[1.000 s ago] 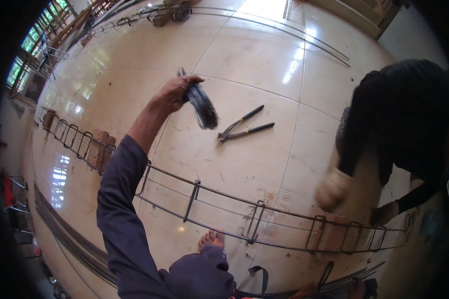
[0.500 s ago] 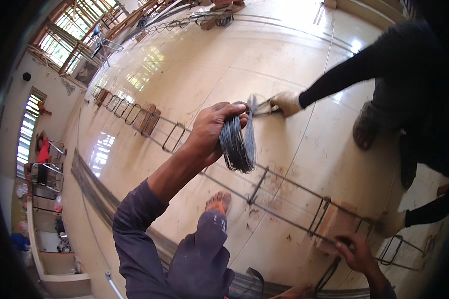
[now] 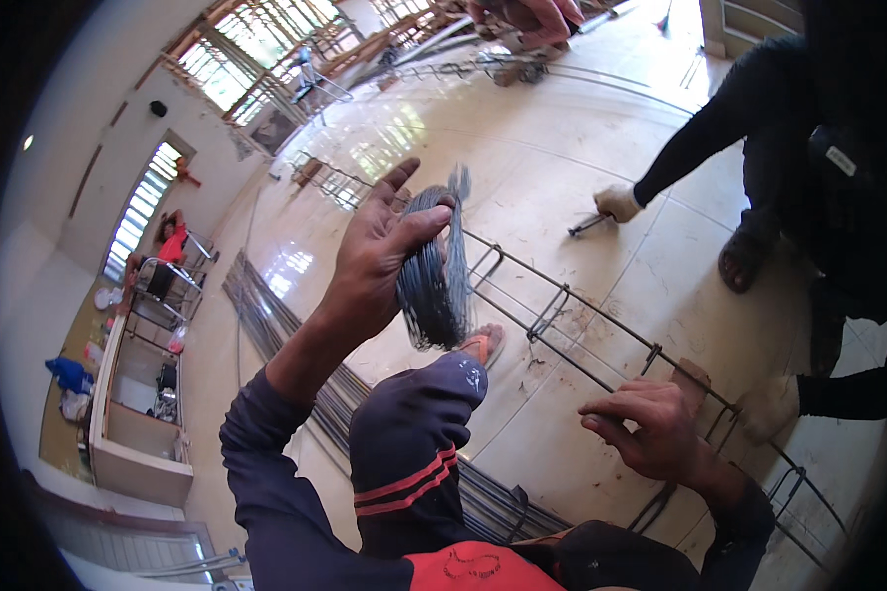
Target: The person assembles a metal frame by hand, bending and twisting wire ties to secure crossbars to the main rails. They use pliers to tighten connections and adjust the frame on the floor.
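Note:
My left hand is raised and grips a looped bundle of thin grey tie wire, its loose ends sticking up past the thumb. The index finger points upward off the bundle. My right hand is just above the steel rebar cage, fingers curled and thumb against them; whatever they pinch is too small to make out. The cage is long bars with rectangular stirrups. A co-worker's gloved hand holds a dark hand tool; their other glove rests at the cage's right part.
A brick lies under the cage. Long loose rebars lie on the tiled floor beside my leg. My sandalled foot is by the cage. A person in red sits on a chair far left, near a low cabinet.
The co-worker's gloved hand with the tool has drawn away from the wire bundle. My left index finger has lifted off the bundle. The view has shifted, and my right hand's fingers have closed more.

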A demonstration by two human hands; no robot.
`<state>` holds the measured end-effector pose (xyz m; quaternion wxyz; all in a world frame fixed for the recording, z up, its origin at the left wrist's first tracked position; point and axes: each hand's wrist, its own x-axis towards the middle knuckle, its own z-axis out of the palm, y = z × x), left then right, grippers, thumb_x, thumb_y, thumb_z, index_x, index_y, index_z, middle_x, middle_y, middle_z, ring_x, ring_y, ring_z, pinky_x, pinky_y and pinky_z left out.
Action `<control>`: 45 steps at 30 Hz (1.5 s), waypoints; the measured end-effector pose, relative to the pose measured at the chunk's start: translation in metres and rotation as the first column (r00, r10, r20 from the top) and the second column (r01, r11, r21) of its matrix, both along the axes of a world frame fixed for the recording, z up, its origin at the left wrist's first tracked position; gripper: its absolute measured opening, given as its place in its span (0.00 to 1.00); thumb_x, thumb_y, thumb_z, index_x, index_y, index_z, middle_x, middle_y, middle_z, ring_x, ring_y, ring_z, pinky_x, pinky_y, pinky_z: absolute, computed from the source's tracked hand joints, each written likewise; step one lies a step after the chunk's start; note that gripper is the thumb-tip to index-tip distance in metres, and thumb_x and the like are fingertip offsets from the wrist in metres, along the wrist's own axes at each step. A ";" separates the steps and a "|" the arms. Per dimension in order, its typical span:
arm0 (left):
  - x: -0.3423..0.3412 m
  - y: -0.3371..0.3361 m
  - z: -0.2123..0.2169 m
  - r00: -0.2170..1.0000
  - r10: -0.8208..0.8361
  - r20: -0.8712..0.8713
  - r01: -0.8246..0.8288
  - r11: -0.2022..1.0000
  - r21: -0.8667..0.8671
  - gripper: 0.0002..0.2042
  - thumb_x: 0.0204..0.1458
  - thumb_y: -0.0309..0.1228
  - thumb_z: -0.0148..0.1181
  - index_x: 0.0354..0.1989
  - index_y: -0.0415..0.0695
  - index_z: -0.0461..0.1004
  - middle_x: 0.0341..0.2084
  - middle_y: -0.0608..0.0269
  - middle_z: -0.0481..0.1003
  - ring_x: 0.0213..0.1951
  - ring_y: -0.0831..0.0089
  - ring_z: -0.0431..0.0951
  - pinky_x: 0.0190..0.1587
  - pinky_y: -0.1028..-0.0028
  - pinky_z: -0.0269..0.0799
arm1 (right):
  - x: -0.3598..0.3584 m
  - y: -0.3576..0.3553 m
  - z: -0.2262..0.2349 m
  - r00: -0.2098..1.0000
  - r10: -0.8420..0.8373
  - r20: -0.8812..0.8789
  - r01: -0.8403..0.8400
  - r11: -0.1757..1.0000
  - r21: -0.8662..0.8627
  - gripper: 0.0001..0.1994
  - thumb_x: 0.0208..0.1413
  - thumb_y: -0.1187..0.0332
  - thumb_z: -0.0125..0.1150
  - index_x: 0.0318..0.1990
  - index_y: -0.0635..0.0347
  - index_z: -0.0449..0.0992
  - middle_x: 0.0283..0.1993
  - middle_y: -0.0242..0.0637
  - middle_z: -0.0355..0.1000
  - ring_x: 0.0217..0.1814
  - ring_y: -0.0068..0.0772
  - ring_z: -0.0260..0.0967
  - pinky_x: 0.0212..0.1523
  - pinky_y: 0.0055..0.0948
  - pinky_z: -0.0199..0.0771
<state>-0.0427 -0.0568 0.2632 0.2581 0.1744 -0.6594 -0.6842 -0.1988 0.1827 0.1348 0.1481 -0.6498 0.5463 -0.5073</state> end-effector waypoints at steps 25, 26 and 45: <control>-0.035 -0.026 -0.120 0.960 0.123 -0.253 -0.127 0.992 0.002 0.41 0.50 0.28 0.59 0.64 0.31 0.34 0.41 0.51 0.68 0.42 0.71 0.71 0.47 0.75 0.67 | 0.026 -0.121 -0.002 0.828 -0.178 0.532 0.139 0.984 0.113 0.06 0.55 0.73 0.55 0.35 0.69 0.73 0.29 0.33 0.71 0.32 0.20 0.67 0.36 0.20 0.66; -0.033 -0.023 -0.114 0.963 0.105 -0.249 -0.098 0.994 0.040 0.42 0.50 0.28 0.60 0.64 0.31 0.34 0.41 0.51 0.68 0.42 0.70 0.70 0.48 0.75 0.66 | 0.024 -0.120 0.002 0.839 -0.193 0.508 0.146 0.981 0.131 0.06 0.56 0.73 0.53 0.33 0.68 0.72 0.27 0.33 0.69 0.30 0.21 0.65 0.36 0.20 0.65; -0.015 -0.035 -0.088 0.962 0.110 -0.249 -0.071 0.985 0.157 0.38 0.51 0.23 0.55 0.63 0.32 0.34 0.39 0.48 0.68 0.26 0.68 0.77 0.27 0.71 0.78 | 0.031 -0.137 0.021 0.927 -0.122 0.354 0.082 0.989 0.124 0.11 0.53 0.71 0.59 0.39 0.71 0.74 0.35 0.41 0.76 0.36 0.23 0.71 0.39 0.23 0.71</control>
